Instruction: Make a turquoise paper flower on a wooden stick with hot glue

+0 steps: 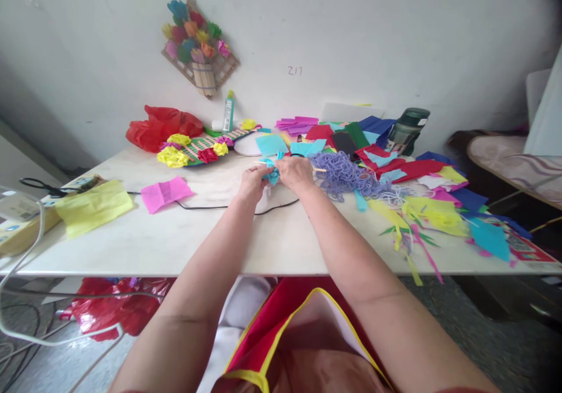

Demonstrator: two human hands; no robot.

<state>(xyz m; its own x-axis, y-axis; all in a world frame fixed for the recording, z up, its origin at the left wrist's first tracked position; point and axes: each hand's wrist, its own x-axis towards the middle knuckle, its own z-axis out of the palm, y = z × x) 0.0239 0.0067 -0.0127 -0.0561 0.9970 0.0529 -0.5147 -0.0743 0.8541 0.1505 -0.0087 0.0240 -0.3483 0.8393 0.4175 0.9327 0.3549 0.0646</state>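
Note:
My left hand [253, 182] and my right hand [297, 174] meet over the middle of the white table [184, 241], both closed on a crumpled light-blue paper piece [273, 174]. A thin wooden stick [261, 162] pokes out to the left of the paper and seems to run through it. Just right of my right hand lies a heap of lilac yarn [345, 174]. Flat light-blue paper squares [272, 144] lie right behind the hands.
Coloured paper scraps [439, 205] cover the table's right side. A pink sheet [165, 193], a yellow sheet [93, 207] and scissors [41, 186] lie left. A paper-flower board [202, 146], glue bottle [228, 112], red bag [160, 126] and green bottle [407, 129] stand behind. A black cable [206, 207] crosses the table.

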